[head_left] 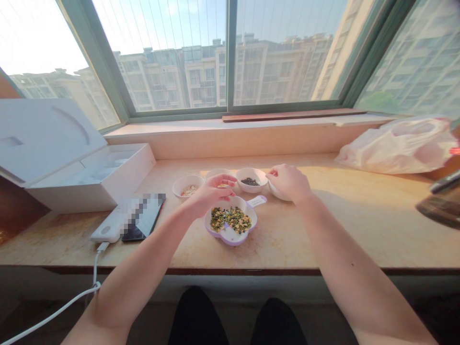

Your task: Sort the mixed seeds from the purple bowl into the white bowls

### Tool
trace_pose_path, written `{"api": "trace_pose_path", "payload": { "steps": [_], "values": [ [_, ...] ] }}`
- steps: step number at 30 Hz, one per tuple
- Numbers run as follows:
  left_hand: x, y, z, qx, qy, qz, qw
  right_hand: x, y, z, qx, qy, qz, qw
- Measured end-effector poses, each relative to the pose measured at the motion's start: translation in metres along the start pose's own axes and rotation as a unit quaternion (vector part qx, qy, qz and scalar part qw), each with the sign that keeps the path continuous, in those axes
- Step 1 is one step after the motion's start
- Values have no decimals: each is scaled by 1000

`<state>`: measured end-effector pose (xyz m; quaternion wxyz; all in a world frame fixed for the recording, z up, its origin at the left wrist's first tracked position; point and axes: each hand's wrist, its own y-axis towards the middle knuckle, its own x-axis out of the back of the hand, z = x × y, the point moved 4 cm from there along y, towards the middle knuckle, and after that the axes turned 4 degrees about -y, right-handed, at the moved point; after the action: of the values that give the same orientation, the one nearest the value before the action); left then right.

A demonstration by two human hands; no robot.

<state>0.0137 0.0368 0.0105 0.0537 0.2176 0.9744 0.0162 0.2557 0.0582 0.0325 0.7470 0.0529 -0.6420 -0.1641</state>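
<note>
A white, purple-edged dish with a short handle holds a mix of green, yellow and dark beans in front of me. My left hand hovers at its far left edge, thumb and fingers apart, with nothing visible between them. Over a white bowl on the right, my right hand has its fingertips drawn together; what they hold, if anything, is hidden, as are the bowl's contents. Beside it stands a bowl of dark beans. Further left are a bowl of pale, reddish bits and a partly covered bowl.
An open white box sits at the left. Near it lie a white power bank with a cable and a black phone. A white plastic bag rests at the back right. A dark object is at the right edge.
</note>
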Motion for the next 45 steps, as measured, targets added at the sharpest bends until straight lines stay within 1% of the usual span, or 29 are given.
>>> {"api": "trace_pose_path", "payload": {
  "steps": [3,5,6,8,9,11,12,13,14,15,17,18,20,22,25,29,32,36,38,40,42,44,45],
  "values": [
    [3,2,1,1,-1,-24,1000,-3,5,-17,-57,-34,50,997],
    [3,2,0,2,-13,-26,1000,-6,8,-27,-78,-45,92,992],
    [3,2,0,1,-20,-25,999,-7,9,-30,-82,-44,102,990],
    [2,2,-1,1,-33,-23,999,-6,12,-31,-72,-19,84,994],
    [3,2,-1,1,-38,-23,999,-4,12,-28,-50,10,57,997],
    [4,4,0,2,-49,-24,999,1,10,-14,25,104,-5,994],
    [5,5,1,2,-54,-27,998,3,7,-4,71,162,-21,984],
    [6,6,2,3,-58,-31,998,3,2,6,116,221,-22,968],
    [7,7,3,3,-63,-36,997,3,-3,16,154,276,-9,949],
    [8,8,3,3,-67,-41,997,1,-9,26,186,322,24,928],
    [9,9,4,2,-74,-48,996,-5,-20,42,223,389,94,889],
    [9,9,4,2,-76,-50,996,-8,-24,48,233,412,118,873],
    [7,8,3,-1,-73,-51,996,-14,-31,56,237,437,141,856],
    [5,7,2,-7,-61,-54,997,-19,-34,59,231,441,142,856],
    [2,6,2,-16,-54,-56,997,-24,-36,62,224,432,138,862],
    [1,5,3,-17,-53,-62,997,-26,-36,64,235,437,137,857],
    [2,5,4,-18,-37,-64,997,-27,-35,64,250,437,117,856],
    [-1,5,4,-13,-17,-51,998,-26,-34,64,270,428,87,858],
    [-2,4,3,-16,10,-53,998,-24,-35,64,274,422,74,861],
    [-1,3,1,-32,73,-74,994,-21,-35,64,270,415,61,867],
    [0,1,-3,-64,183,-100,976,-17,-35,63,265,410,50,871],
    [-2,-1,-7,-102,317,-105,937,-14,-35,62,264,406,37,874],
    [-4,-3,-9,-120,377,-93,914,-12,-35,61,265,402,29,876]
  ]
}}
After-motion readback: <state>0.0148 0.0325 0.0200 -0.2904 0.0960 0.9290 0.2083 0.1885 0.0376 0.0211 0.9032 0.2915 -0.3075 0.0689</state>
